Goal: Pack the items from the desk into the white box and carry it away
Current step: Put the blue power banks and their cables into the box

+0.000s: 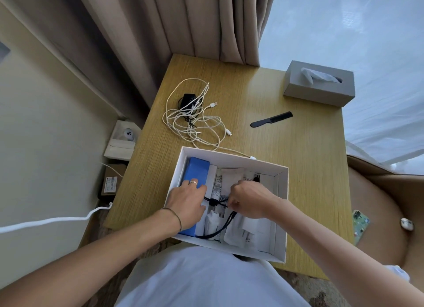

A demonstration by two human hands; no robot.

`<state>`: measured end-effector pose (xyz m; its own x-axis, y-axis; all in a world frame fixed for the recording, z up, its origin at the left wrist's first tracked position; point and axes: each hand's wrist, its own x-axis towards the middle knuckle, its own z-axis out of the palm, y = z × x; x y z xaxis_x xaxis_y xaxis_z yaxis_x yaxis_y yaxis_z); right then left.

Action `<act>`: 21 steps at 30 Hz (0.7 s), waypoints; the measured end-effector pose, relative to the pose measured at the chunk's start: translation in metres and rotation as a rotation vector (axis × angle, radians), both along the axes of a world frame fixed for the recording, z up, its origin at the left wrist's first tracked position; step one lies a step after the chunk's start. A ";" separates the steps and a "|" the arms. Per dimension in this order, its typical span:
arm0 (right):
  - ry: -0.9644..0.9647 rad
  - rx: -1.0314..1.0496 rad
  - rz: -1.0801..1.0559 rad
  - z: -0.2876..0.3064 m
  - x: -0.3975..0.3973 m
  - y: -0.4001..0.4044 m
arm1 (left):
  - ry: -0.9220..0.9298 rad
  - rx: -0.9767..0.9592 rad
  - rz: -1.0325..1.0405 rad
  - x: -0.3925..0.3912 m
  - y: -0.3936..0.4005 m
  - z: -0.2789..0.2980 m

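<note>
The white box (231,156) stands open on the near part of the wooden desk (298,160). Inside it lie a blue flat case (198,169), white packets, a tube and a black cable (221,227). My left hand (187,200) rests flat on the blue case, fingers spread. My right hand (249,199) is inside the box, pinching the black cable near its middle. Further back on the desk lie a tangle of white cables (195,121) with a black charger (188,100), and a black comb (271,119).
A grey tissue box (320,84) stands at the desk's far right corner. Curtains hang behind. A tan chair (378,205) at the right holds a phone (360,225) and an earbud case (407,223). Small boxes and a white cord lie on the floor at the left.
</note>
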<state>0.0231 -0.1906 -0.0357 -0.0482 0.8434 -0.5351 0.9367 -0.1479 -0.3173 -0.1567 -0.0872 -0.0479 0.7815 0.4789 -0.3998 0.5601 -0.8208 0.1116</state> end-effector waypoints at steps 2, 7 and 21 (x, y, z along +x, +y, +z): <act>0.021 0.103 -0.023 0.011 0.000 0.005 | -0.137 -0.076 0.019 -0.001 0.005 0.012; 0.156 0.316 -0.181 0.048 0.011 0.037 | -0.498 -0.123 0.047 0.010 0.029 0.052; 0.049 0.389 -0.712 0.060 0.059 0.124 | -0.455 -0.056 0.133 0.098 0.135 0.042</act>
